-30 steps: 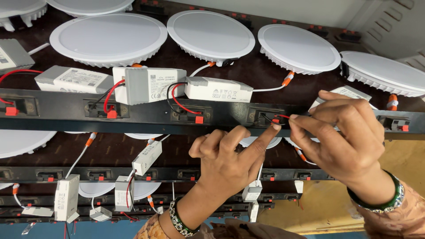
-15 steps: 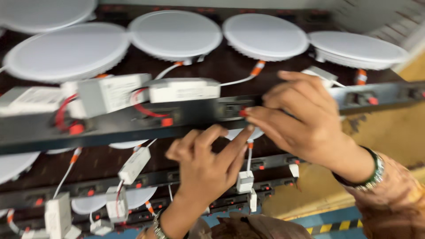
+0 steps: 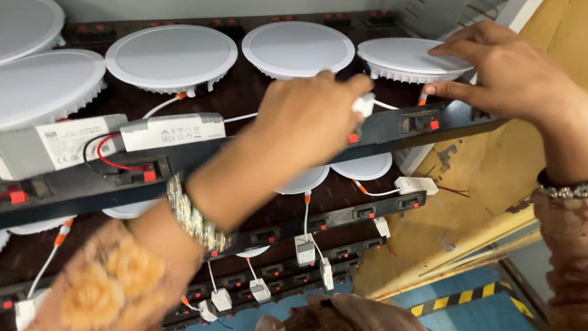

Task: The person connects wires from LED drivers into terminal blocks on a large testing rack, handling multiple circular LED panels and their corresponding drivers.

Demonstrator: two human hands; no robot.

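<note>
Here – left hand (image 3: 306, 119) pinching white driver (image 3: 364, 104) (partly hidden).

So it's a dark tiered rack (image 3: 245, 104): round white lamps (image 3: 171, 56) sit along the top shelf, white driver boxes (image 3: 171, 130) on the black front rail (image 3: 392, 125), more hanging below.

Smooth matt white plastic covers the round lamp (image 3: 409, 58) and driver box (image 3: 171, 130); the rail (image 3: 257, 153) looks dark matt metal.
</note>
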